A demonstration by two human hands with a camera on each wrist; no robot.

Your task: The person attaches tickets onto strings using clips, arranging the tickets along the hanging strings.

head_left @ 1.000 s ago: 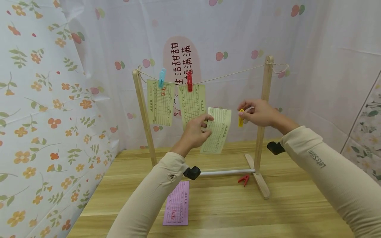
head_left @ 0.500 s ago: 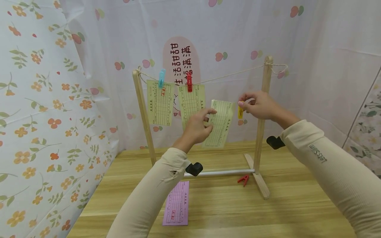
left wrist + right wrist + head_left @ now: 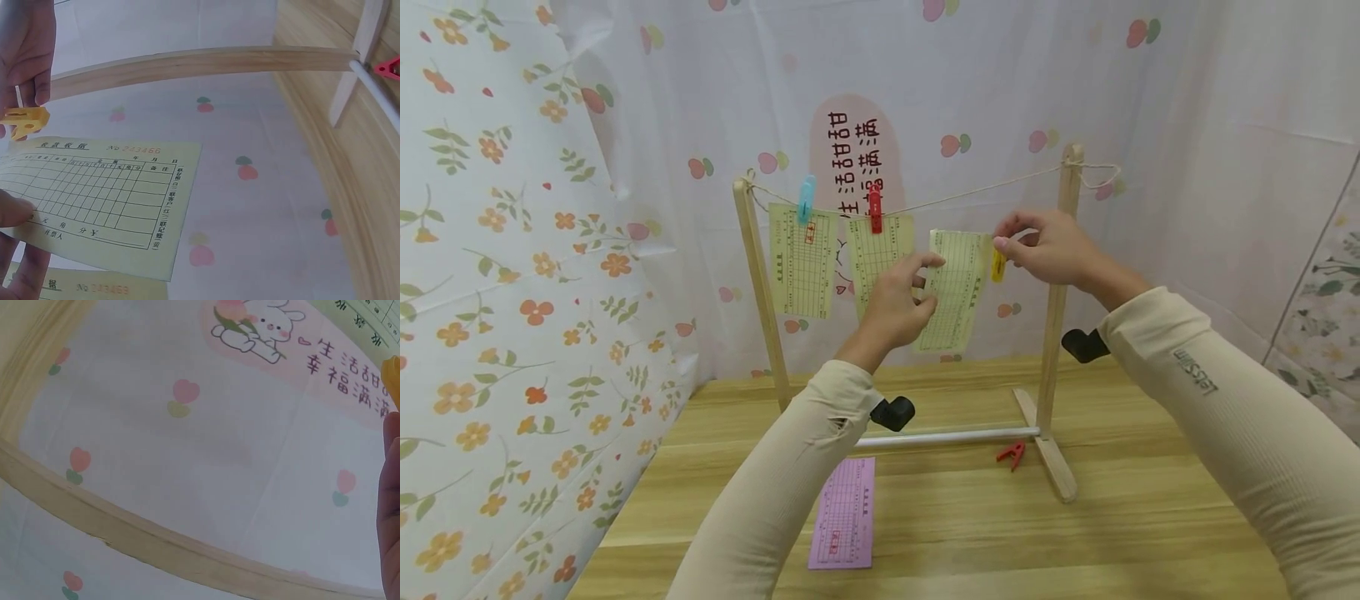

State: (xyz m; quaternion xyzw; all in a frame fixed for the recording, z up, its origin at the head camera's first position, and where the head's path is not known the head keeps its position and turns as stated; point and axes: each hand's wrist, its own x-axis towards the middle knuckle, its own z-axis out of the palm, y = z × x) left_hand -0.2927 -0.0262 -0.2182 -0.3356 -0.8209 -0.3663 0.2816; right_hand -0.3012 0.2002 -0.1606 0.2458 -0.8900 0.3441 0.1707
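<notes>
My left hand pinches a pale yellow receipt slip by its left edge, thumb in front and fingers behind in the left wrist view. The slip hangs just below the string, tilted a little. Beside its upper right corner, my right hand pinches a yellow clothespin between thumb and fingers. In the left wrist view the yellow clothespin is close to the slip's edge. Two more yellowish slips hang on the string, one under a light blue clothespin, the other under a red clothespin.
The string runs between two wooden posts joined low down by a white rod. A red clothespin lies on the wooden table by the right foot. A pink receipt slip lies nearer the front. Patterned curtains surround the table.
My left hand has raised the yellow slip up toward the string. My right hand has risen too and moved slightly left, bringing the yellow clothespin nearer the slip's upper corner.
</notes>
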